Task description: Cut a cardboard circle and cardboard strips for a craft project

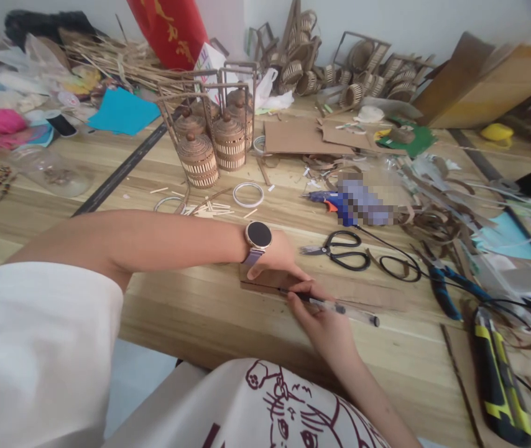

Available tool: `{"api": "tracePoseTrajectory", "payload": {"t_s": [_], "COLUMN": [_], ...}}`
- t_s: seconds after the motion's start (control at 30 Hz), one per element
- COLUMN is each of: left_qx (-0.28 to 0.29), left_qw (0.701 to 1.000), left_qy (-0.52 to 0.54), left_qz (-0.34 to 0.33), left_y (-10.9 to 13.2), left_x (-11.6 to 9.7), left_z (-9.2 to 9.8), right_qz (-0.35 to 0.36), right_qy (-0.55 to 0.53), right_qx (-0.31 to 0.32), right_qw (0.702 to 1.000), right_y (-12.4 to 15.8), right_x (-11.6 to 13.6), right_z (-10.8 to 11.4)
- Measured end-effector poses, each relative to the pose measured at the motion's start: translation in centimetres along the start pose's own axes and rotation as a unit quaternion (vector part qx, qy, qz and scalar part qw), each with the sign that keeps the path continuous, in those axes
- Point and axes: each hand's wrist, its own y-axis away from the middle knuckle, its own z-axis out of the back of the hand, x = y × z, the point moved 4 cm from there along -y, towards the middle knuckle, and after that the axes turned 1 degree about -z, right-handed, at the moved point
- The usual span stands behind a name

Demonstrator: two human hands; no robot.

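My right hand [328, 323] pinches a clear-barrelled pen [363, 316], its tip pointing left onto a flat brown cardboard piece [268, 280] near the table's front edge. A dark line runs along the near edge of this cardboard by the pen tip. My left hand [278, 252], with a round-faced watch [260, 235] on the wrist, lies over the cardboard with thumb and index finger stretched out. Its other fingers are partly hidden. Beyond my right hand a paler cardboard strip [368, 292] extends to the right. Black-handled scissors [347, 251] lie just behind it.
Several small lidded woven baskets [199, 160] in frames stand at the back. A blue glue gun [340, 205] lies beyond the scissors. At right are blue-handled pliers [447, 289] and a yellow-black cutter [501, 379]. A cardboard box [494, 87] stands at the back right.
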Motion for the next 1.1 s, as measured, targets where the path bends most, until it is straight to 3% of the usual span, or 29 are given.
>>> {"api": "tracePoseTrajectory", "payload": {"t_s": [0.1, 0.2, 0.37, 0.47, 0.57, 0.67, 0.73, 0.9, 1.1], "left_qx": [0.1, 0.142, 0.157, 0.149, 0.14, 0.133, 0.117, 0.034, -0.045], "left_qw": [0.994, 0.988, 0.985, 0.987, 0.987, 0.988, 0.989, 0.995, 0.994], "left_qy": [-0.012, -0.026, -0.033, -0.035, -0.042, -0.058, -0.07, -0.089, -0.096], "left_qz": [-0.045, -0.061, -0.059, -0.059, -0.061, -0.059, -0.051, -0.029, 0.024], "left_y": [-0.1, -0.2, -0.4, -0.4, -0.2, 0.5, 1.3, 4.2, 5.7], "left_x": [-0.2, -0.3, -0.2, -0.2, -0.3, -0.4, -0.5, -1.5, -2.9], "left_z": [-0.6, -0.9, -1.3, -1.3, -1.1, -1.0, -1.0, -1.1, -3.1], "right_qz": [-0.017, -0.053, -0.139, -0.236, -0.268, -0.183, -0.142, -0.097, -0.05], "right_qy": [0.022, 0.062, 0.148, 0.244, 0.255, 0.293, 0.36, 0.408, 0.419], "right_qx": [-0.005, -0.032, -0.129, -0.171, -0.195, -0.195, -0.129, -0.05, -0.013], "right_qw": [1.0, 0.996, 0.971, 0.925, 0.908, 0.918, 0.913, 0.907, 0.907], "right_y": [0.2, 0.7, 2.3, 3.5, 4.1, 3.0, 1.3, -4.5, -9.4], "right_x": [-0.4, -1.7, -5.2, -6.7, -6.7, -5.4, -4.9, -4.5, -4.4], "right_z": [1.4, 4.2, 11.6, 15.9, 18.2, 17.9, 16.5, 12.4, 8.0]}}
